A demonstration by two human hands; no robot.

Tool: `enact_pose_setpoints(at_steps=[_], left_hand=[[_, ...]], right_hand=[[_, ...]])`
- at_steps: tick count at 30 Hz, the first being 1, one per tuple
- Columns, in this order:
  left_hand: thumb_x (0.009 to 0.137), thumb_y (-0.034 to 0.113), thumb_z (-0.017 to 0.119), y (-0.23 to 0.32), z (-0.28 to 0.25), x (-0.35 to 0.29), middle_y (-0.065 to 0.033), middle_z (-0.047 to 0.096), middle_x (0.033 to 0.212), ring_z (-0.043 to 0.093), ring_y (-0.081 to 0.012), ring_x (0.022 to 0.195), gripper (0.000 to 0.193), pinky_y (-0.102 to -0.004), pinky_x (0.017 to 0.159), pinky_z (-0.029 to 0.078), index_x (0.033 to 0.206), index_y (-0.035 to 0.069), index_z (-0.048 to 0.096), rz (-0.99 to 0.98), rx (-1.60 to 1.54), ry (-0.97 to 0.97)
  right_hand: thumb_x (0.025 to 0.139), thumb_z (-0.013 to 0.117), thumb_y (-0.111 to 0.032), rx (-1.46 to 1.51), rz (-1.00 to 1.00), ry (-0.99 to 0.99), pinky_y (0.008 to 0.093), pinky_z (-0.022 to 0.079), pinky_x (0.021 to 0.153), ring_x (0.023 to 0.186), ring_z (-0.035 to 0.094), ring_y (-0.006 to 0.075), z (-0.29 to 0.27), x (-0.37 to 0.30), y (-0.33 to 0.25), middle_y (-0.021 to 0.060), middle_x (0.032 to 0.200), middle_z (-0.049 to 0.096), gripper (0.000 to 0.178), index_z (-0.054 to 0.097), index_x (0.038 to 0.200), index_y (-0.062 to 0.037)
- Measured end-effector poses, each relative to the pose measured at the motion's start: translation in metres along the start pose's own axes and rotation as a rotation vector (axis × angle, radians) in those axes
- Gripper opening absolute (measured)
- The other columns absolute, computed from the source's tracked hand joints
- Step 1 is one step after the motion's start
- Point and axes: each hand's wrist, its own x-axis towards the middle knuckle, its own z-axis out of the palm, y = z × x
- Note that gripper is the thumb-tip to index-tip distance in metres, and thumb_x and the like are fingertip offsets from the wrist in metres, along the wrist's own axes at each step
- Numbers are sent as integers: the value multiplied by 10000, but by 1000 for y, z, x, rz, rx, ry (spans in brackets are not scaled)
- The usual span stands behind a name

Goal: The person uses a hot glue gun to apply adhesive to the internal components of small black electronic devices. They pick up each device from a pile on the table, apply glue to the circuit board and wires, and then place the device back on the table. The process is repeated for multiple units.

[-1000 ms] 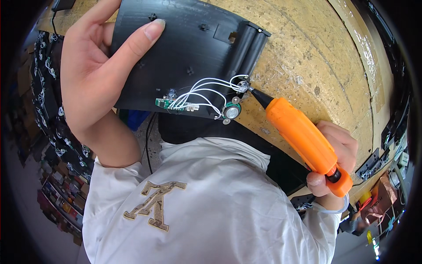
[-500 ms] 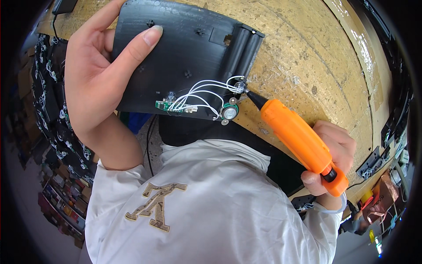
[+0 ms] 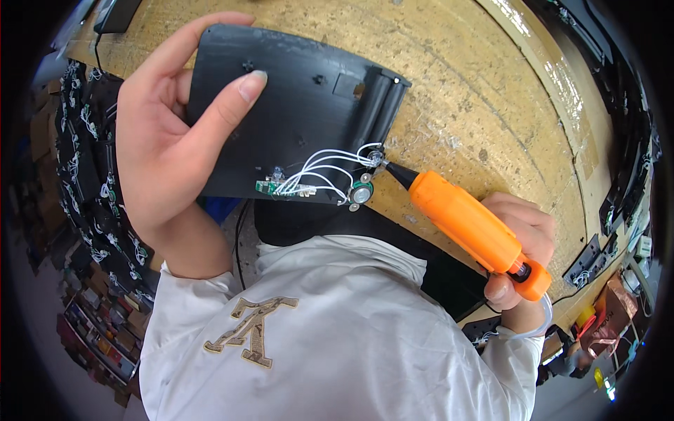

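Note:
My left hand (image 3: 158,151) grips a curved black plastic panel (image 3: 288,116) by its left side, thumb on the face towards me. Along the panel's lower edge sit a small green circuit board (image 3: 265,187) and a round metal-faced part (image 3: 361,193) on a green base. White wires (image 3: 316,156) arch from the board to the panel's right side, where a shiny clear blob shows. My right hand (image 3: 523,228) is closed around an orange hot glue gun (image 3: 460,217). Its dark nozzle reaches the wire ends at the blob; whether it touches them I cannot tell.
A worn wooden workbench (image 3: 484,105) lies beneath, with stringy glue scraps near the panel. Many black pieces with white wires (image 3: 91,161) are heaped at the left. Another wired black piece (image 3: 588,263) rests at the right edge. A black device (image 3: 116,15) stands far left.
The panel, with my left hand, has shifted slightly down and is a little farther away. The glue gun has moved slightly left and down along with it, its nozzle staying at the wire ends.

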Motion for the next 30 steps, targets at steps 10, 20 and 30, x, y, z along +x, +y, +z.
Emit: enact_pose_setpoints(at_steps=[10,20,30], left_hand=[[747,-73,626,37,10,-19,-46,616,842,560,-63,736,409,-159,674,412,1147,-99,545,242,216,117],[906,70,616,-3,-98,-60,-107,639,979,620,-125,796,290,-241,721,514,1165,-12,514,264,120,1066],[872,-2,602,-165,-381,-264,-157,615,1071,626,-291,950,220,-419,814,532,1083,-2,539,166,-597,1529]], right_hand=[[797,674,-437,-105,-113,191,325,438,497,525,550,263,2,2,0,108,620,550,464,611,752,21],[910,517,-348,306,242,521,272,444,547,635,581,146,-5,-27,18,113,851,666,378,621,965,12],[936,472,-312,267,274,494,305,461,702,855,610,212,-7,-33,33,131,915,632,372,559,1090,16]])
